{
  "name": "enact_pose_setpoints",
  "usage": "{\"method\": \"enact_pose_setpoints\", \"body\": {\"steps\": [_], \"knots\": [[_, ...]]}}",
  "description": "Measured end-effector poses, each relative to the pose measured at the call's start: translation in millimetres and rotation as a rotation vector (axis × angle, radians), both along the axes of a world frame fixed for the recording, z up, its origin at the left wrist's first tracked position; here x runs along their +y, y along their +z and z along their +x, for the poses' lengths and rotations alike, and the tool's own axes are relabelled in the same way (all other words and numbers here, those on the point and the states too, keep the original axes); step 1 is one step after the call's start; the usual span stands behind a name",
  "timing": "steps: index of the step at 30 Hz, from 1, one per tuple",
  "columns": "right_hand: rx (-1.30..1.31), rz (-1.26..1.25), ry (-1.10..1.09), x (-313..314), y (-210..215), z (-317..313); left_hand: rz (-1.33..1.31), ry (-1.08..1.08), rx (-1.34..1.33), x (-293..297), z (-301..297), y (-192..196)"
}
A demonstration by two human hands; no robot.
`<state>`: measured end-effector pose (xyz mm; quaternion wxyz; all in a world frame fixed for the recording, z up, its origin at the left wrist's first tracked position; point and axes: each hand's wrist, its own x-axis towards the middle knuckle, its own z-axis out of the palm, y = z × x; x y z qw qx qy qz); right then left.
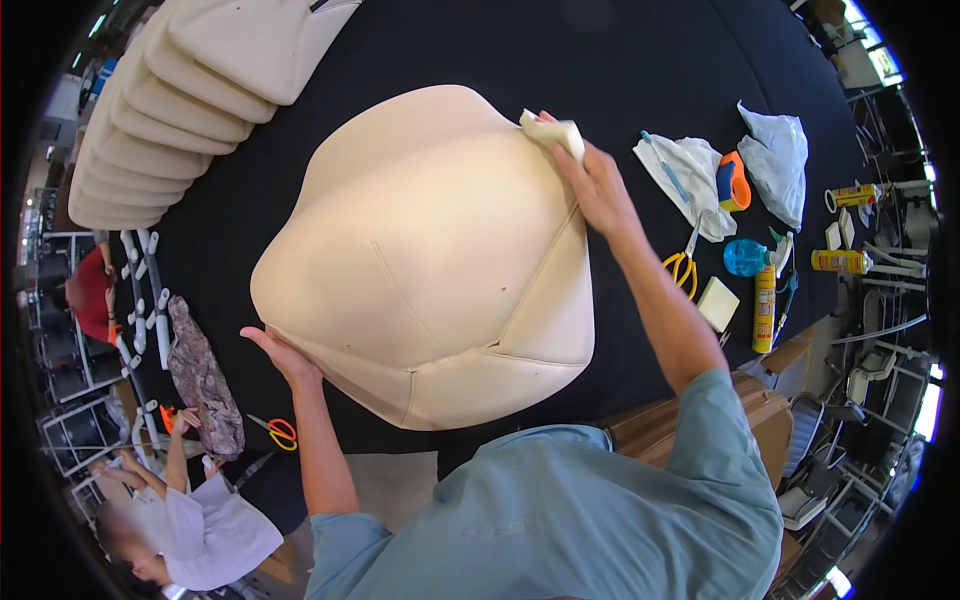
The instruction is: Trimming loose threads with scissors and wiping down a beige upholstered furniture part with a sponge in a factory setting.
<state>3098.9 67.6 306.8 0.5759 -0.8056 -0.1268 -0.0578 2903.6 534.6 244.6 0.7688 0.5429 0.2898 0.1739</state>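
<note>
A large cream upholstered chair shell [420, 220] lies on the black-covered table in front of me, its smooth curved side up. Seams run along its near and right parts, and a few small dark spots show on its surface. My right hand [592, 190] presses a pale cream sponge [553, 132] against the shell's far right edge. At the near left edge my left hand [287, 358] touches the shell with its fingers stretched out, and nothing else is in it. Part of that hand is hidden by the rim.
Similar cream shells [170, 110] stand stacked at the far left. Yellow-handled scissors [682, 268], a tape dispenser [734, 182], a blue spray bottle [745, 257], a yellow can [764, 310] and another sponge [718, 303] lie right. Red-handled scissors [280, 432] and a person [205, 530] are left.
</note>
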Motion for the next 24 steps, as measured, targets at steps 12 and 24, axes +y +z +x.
{"method": "enact_pose_setpoints", "body": {"steps": [12,24], "knots": [[-0.258,-0.91,0.753,203.1,78.2,59.3,0.126,0.187,-0.172,-52.9,18.7,20.0],[-1.19,-0.674,0.997,332.7,11.4,-115.4,-0.054,0.575,-0.422,-40.5,-1.9,-0.8]]}}
